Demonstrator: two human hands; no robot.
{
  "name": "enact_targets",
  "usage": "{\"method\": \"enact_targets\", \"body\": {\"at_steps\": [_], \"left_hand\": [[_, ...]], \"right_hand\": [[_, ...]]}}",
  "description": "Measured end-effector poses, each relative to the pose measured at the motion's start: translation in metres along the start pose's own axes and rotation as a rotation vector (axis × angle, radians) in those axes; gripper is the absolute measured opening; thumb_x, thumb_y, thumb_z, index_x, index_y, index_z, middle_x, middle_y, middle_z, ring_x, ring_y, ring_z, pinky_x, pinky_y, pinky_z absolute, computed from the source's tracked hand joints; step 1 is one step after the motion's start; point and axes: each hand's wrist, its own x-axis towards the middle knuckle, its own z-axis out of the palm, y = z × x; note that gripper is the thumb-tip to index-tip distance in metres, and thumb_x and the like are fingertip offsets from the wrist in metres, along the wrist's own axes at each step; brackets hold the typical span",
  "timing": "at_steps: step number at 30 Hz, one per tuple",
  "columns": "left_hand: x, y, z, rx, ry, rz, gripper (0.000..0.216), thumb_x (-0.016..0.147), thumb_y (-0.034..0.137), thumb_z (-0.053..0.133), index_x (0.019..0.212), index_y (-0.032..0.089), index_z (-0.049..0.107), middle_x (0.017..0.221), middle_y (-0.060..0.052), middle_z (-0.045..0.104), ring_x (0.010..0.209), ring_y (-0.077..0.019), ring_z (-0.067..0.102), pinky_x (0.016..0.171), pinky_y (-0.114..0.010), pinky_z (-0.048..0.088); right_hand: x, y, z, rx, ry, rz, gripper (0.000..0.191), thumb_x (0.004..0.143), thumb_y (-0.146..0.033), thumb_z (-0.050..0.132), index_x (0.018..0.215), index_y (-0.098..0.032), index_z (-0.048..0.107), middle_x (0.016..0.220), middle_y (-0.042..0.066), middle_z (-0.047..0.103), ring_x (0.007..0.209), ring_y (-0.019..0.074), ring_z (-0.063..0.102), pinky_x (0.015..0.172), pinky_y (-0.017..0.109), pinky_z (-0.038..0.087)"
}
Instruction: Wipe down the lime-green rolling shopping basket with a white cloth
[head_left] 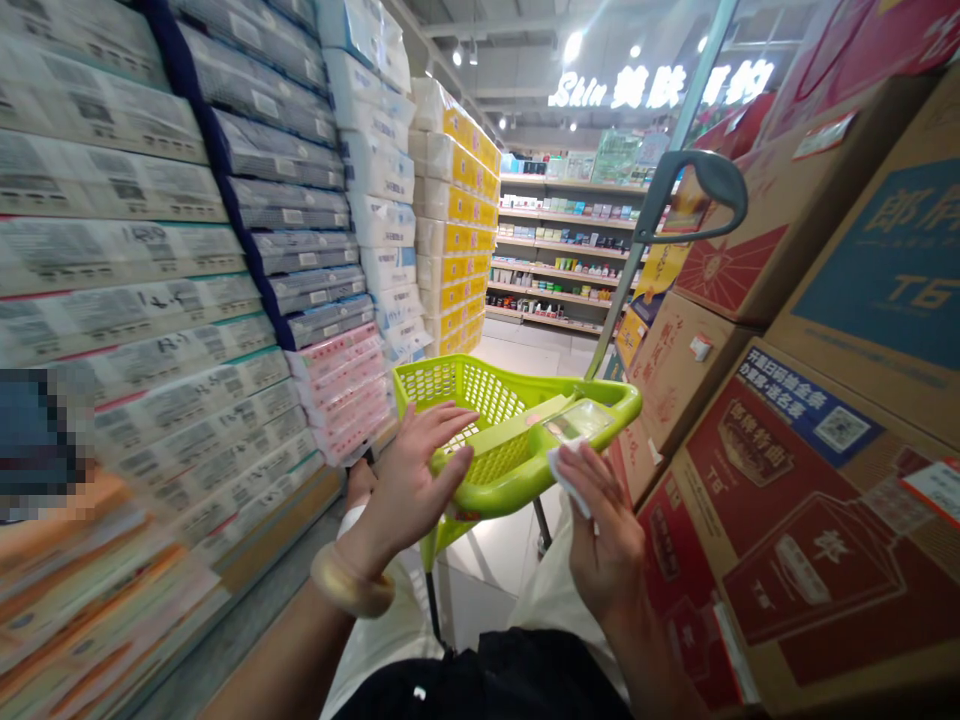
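Observation:
In front of me stands a lime-green shopping cart (502, 500) with a perforated basket and a rounded handle rim. My left hand (420, 470), with a bangle (352, 585) on its wrist, is at the rim's left end, fingers stretched and thumb apart. Whether its palm touches the rim is hidden. Pressed under the fingers of my right hand (607, 530) is a white tissue or cloth (571, 480), against the handle's right side. A clear panel (577, 422) is set into the cart behind the handle.
Wrapped tissue packs (172, 250) are stacked along the left. Cardboard cartons (817, 540) rise close on the right. A grey handle (690, 200) on a metal pole leans beside them. White floor tiles (525, 345) lead to stocked shelves (562, 240) at the back.

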Motion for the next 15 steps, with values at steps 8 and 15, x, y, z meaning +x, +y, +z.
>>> {"method": "enact_targets", "body": {"at_steps": [8, 15], "left_hand": [[0.007, 0.065, 0.020, 0.440, -0.324, 0.127, 0.038, 0.084, 0.036, 0.058, 0.116, 0.017, 0.064, 0.116, -0.012, 0.066, 0.113, -0.0290, 0.058, 0.116, -0.054, 0.024], [0.018, 0.073, 0.036, 0.677, -0.424, 0.101, 0.032, 0.085, 0.042, 0.058, 0.095, 0.015, 0.071, 0.095, -0.014, 0.070, 0.097, -0.0300, 0.063, 0.095, -0.045, 0.045]], "right_hand": [[0.014, 0.010, -0.006, -0.012, -0.062, -0.021, 0.038, 0.095, -0.009, 0.047, 0.125, -0.025, 0.063, 0.124, 0.006, 0.069, 0.129, 0.0223, 0.055, 0.112, 0.048, 0.042], [0.028, 0.009, -0.010, 0.025, -0.170, -0.049, 0.038, 0.094, -0.009, 0.046, 0.123, -0.025, 0.063, 0.124, 0.006, 0.069, 0.129, 0.0209, 0.055, 0.111, 0.046, 0.043]]}}
